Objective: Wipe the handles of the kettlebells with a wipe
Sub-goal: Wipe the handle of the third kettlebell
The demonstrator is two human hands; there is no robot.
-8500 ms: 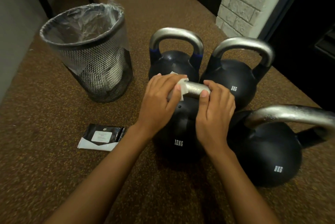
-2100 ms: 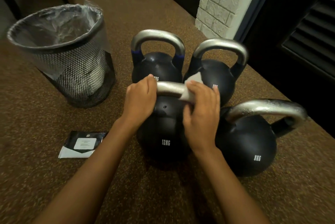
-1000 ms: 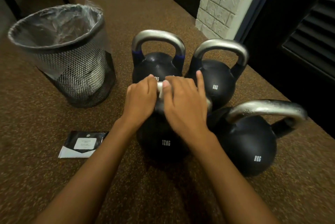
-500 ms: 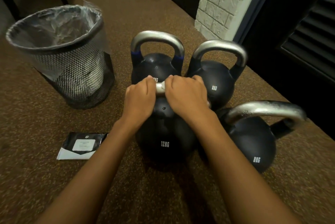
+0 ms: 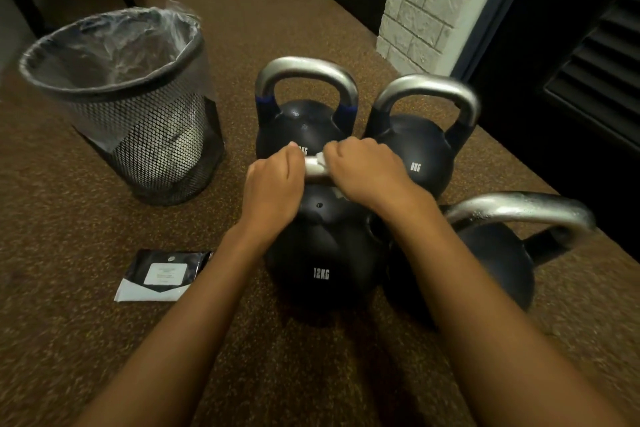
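Several black kettlebells with silver handles stand on the brown floor. The nearest, the 12KG kettlebell, has both my hands on its handle. My left hand grips the handle's left end. My right hand is curled over the handle with the white wipe wrapped under its fingers; a strip of wipe shows between the two hands. Behind stand a blue-banded kettlebell and another kettlebell. A fourth kettlebell sits at the right, partly hidden by my right forearm.
A black mesh waste bin with a clear plastic liner stands at the left. A black-and-white wipe packet lies on the floor left of my left forearm. A white brick pillar and dark louvred doors stand behind and to the right.
My right hand slid the wipe leftward along the handle toward my left hand and now curls tightly over it. My left hand keeps its grip on the handle's left end.
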